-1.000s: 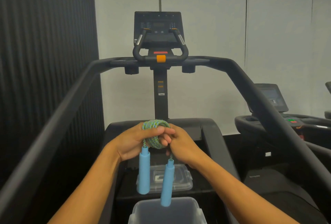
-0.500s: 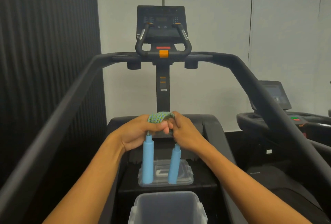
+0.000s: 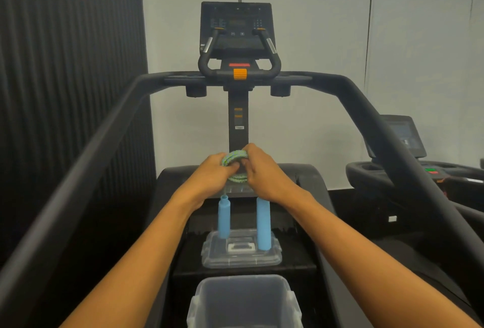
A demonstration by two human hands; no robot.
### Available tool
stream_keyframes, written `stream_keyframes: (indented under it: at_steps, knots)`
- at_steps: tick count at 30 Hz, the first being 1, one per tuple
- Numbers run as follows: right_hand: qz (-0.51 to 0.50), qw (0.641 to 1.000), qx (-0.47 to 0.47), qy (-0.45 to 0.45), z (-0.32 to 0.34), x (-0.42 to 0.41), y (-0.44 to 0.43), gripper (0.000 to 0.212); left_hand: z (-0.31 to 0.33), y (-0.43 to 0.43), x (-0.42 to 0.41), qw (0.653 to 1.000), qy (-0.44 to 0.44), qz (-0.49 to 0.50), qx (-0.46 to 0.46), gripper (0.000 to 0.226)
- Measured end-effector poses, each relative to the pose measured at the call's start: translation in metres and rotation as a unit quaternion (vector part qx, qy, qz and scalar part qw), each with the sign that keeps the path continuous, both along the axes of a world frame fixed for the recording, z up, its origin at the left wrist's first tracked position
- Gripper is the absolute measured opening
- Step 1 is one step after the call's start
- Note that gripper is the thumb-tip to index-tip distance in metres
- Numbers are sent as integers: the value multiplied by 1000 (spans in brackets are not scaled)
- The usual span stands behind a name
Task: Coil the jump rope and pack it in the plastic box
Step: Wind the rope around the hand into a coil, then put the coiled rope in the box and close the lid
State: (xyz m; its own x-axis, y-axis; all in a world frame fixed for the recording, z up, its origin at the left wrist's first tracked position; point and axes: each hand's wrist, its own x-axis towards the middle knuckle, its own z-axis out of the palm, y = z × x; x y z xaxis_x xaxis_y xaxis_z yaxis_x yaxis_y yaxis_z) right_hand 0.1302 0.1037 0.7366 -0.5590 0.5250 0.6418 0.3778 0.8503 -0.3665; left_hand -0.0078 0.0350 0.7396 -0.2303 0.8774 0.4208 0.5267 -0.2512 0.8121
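We pinch the soft, springy coiled jump rope (image 3: 235, 163) between left hand (image 3: 213, 178) and right hand (image 3: 264, 174) above the treadmill deck, handles dangling, best gripped across its loops before the plastic box (image 3: 245, 301).

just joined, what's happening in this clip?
A person on a treadmill holds a coiled jump rope between the left hand and the right hand. Its two blue handles hang down below the hands. The open plastic box sits empty near the bottom of the view, and its clear lid lies flat just beyond it. The rope is coiled but not yet in the box.
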Motion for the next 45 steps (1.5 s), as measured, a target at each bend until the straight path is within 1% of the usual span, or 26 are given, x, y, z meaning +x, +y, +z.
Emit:
stream_keyframes:
  at_steps: [1, 3, 5, 6, 10, 13, 18, 21, 23, 26, 28, 30, 33, 36, 39, 45]
  knots:
    - [12, 1000, -9, 14, 0, 1, 0, 12, 1, 1, 1, 1000, 0, 5, -3, 19]
    - [44, 996, -58, 43, 1, 5, 0, 16, 2, 2, 2, 999, -38, -7, -4, 19]
    - [67, 990, -120, 44, 2, 12, 3, 21, 2, 1, 3, 996, -85, -28, 0, 17]
    - [78, 985, -149, 39, 3, 15, 6, 23, 2, 1, 2, 995, -94, -33, 4, 15]
    - [103, 967, -226, 60, 3, 18, 18, 24, 1, 2, 5, 996, -79, -34, 1, 13]
    - [123, 952, -265, 91, -2, 14, 21, 23, 2, 4, 6, 996, -82, -43, 3, 16]
    - [171, 911, -342, 154, -8, 10, 20, 23, -1, 4, 2, 994, -90, -55, -6, 22]
    - [174, 906, -352, 159, -9, 9, 20, 24, -9, 5, -3, 992, -110, -64, -15, 24]
    - [170, 907, -349, 162, -11, 7, 21, 24, -14, 6, -7, 990, -121, -66, -28, 29]
    - [155, 917, -341, 140, -17, 5, 21, 23, -20, 7, -11, 989, -119, -74, -51, 36]
    - [155, 917, -345, 124, -23, 4, 23, 24, -22, 7, -13, 989, -116, -68, -54, 32]
    - [162, 912, -357, 118, -28, 5, 25, 26, -25, 9, -17, 990, -117, -62, -53, 30]
    - [184, 895, -386, 125, -37, 7, 27, 31, -33, 12, -24, 989, -117, -67, -58, 33]
    - [171, 893, -393, 134, -48, 8, 27, 24, -44, 14, -30, 989, -114, -70, -65, 34]
    - [146, 895, -394, 150, -64, 6, 28, 12, -58, 18, -35, 990, -101, -66, -71, 29]
    - [99, 886, -418, 173, -102, -4, 32, 16, -100, 35, -45, 991, -88, -64, -73, 11]
